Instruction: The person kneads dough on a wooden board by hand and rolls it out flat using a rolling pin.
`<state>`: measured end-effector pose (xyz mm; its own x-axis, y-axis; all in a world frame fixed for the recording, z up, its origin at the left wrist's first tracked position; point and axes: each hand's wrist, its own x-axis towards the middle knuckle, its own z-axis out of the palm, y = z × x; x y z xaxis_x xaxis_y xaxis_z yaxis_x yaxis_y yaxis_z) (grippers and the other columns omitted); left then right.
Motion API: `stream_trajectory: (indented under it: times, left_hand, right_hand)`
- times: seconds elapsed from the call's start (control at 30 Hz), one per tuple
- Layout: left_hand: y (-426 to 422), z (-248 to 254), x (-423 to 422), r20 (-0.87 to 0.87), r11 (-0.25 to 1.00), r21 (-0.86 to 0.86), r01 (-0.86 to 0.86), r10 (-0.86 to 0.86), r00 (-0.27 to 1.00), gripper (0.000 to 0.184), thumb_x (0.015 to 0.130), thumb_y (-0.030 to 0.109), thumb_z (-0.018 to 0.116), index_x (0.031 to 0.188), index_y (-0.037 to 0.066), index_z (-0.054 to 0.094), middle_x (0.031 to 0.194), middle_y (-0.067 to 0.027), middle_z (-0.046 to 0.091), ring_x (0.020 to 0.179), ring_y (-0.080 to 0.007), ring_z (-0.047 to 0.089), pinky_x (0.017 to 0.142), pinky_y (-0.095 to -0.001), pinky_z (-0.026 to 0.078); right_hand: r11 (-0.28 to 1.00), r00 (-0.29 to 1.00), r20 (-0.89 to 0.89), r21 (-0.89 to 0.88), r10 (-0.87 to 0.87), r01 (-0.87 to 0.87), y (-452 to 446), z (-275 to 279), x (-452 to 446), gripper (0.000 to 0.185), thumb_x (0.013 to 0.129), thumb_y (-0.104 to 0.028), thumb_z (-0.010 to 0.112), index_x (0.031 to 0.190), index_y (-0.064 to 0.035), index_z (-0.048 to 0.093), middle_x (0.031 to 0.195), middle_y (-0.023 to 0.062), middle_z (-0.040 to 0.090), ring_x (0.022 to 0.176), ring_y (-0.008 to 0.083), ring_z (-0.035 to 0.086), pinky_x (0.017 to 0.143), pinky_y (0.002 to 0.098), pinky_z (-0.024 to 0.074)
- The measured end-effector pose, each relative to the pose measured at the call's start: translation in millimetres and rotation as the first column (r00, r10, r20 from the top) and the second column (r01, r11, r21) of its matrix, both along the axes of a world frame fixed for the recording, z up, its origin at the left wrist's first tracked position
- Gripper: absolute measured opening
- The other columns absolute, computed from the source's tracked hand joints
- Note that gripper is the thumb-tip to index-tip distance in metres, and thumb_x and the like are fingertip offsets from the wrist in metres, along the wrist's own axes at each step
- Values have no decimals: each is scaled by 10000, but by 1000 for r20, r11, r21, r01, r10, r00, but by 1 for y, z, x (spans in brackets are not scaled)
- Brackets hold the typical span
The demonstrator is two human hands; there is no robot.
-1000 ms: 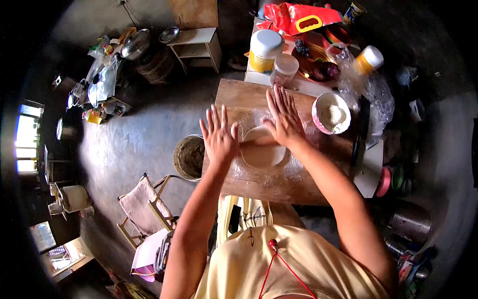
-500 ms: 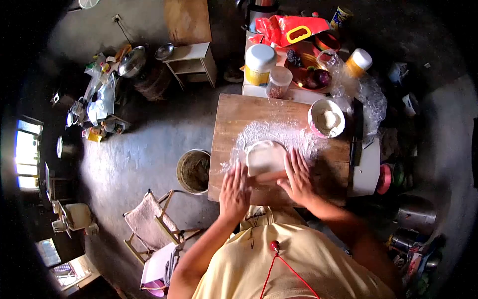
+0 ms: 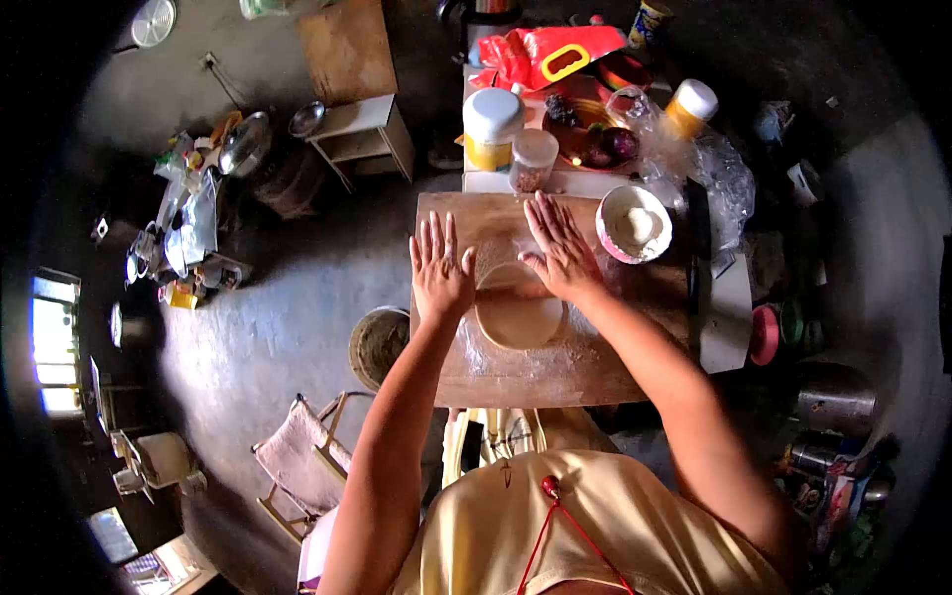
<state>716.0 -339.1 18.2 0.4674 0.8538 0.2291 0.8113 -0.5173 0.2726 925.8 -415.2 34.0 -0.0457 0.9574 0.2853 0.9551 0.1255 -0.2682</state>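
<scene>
A flat round of dough [image 3: 523, 322] lies on the floured wooden board [image 3: 615, 377]. Across its upper part runs a wooden rolling pin [image 3: 511, 294], its ends beneath my palms. My left hand [image 3: 442, 273] lies over the pin's left end, with the fingers stretched out and pointing away from me. Over the right end is my right hand [image 3: 565, 248], fingers also straight and spread. Neither hand is wrapped round the pin. A bowl of white flour with a pale lump in it [image 3: 635, 226] stands on the board's upper right.
Beyond the board are a white-lidded jar [image 3: 492, 129], a smaller jar [image 3: 534, 162], a plate with dark vegetables [image 3: 585, 144] and a red bag [image 3: 526, 58]. A dark knife [image 3: 697, 243] lies at right. A bucket [image 3: 380, 347] and folding chair [image 3: 304, 456] stand at left.
Since half a second ago, both my hands and the rolling pin have moved away from my body, from the dough's near edge to its upper part. The view has shifted somewhat.
</scene>
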Motion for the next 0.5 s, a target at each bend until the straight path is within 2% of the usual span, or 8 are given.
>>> stream_trajectory:
  times: [0.1, 0.17, 0.2, 0.3, 0.37, 0.4, 0.43, 0.5]
  left_hand:
    - [-35, -7, -18, -85, 999, -4, 50, -50, 995, 645, 983, 397, 425, 1521, 82, 259, 1579, -196, 210, 1465, -337, 195, 1198, -471, 113]
    - [-80, 1, -37, -69, 988, -102, 115, -122, 990, 648, 954, 328, 479, 1511, 64, 277, 1570, -264, 159, 1452, -394, 193, 1194, -484, 123]
    - [-102, 12, -48, -1, 976, -166, 140, -142, 990, 632, 986, 362, 404, 1515, 49, 260, 1555, -304, 156, 1435, -453, 197, 1188, -501, 130]
    - [-145, -7, -80, 56, 967, -127, 219, -214, 975, 516, 927, 228, 508, 1360, -36, 408, 1515, -298, 263, 1379, -463, 297, 1158, -531, 223]
    - [-141, -19, -82, 71, 971, -89, 220, -214, 974, 474, 906, 181, 525, 1312, -46, 434, 1504, -282, 295, 1365, -456, 322, 1152, -534, 240]
    - [-137, -12, -80, 88, 975, -58, 214, -209, 974, 433, 884, 134, 542, 1265, -56, 459, 1494, -267, 327, 1352, -448, 347, 1145, -537, 257]
    - [-133, -6, -77, 88, 975, -53, 214, -209, 974, 433, 884, 134, 542, 1265, -56, 459, 1494, -267, 327, 1352, -448, 347, 1145, -537, 257]
    - [-119, 11, -67, 104, 963, -137, 232, -219, 970, 373, 899, 105, 525, 1233, -54, 479, 1484, -254, 354, 1345, -446, 362, 1147, -539, 256]
  right_hand:
    - [998, 996, -73, -34, -58, 56, -45, -8, -15, 936, 889, -471, 583, 1542, -37, 71, 1590, 242, 88, 1471, 398, 113, 1202, 501, 110]
    - [998, 957, -286, 23, -46, 55, -89, -36, -31, 898, 919, -372, 565, 1543, -39, 12, 1594, 249, 5, 1471, 426, 53, 1201, 503, 82]
    - [997, 963, -270, 74, 3, 17, -111, -39, -35, 874, 922, -351, 558, 1542, -33, 31, 1591, 257, 27, 1465, 441, 65, 1200, 500, 80]
    - [992, 953, -297, -83, 63, -91, -162, -4, -41, 743, 868, -141, 625, 1492, 8, 251, 1539, 234, 282, 1429, 374, 281, 1175, 475, 212]
    - [991, 963, -245, -46, 111, -126, -167, -19, -30, 556, 839, -60, 640, 1361, -21, 453, 1471, 165, 428, 1367, 339, 394, 1143, 450, 292]
    - [998, 971, -232, 34, 61, -54, -159, -25, -32, 423, 805, -31, 663, 1206, -38, 530, 1436, 140, 470, 1333, 350, 427, 1117, 445, 332]
    - [1000, 961, -275, 18, 15, -11, -154, -28, -29, 393, 789, -22, 666, 1153, -32, 519, 1429, 163, 465, 1308, 370, 443, 1104, 458, 342]
    - [1000, 975, -219, 19, 26, -22, -142, -20, -22, 392, 776, -11, 667, 1133, -23, 505, 1421, 190, 459, 1309, 390, 436, 1099, 467, 342]
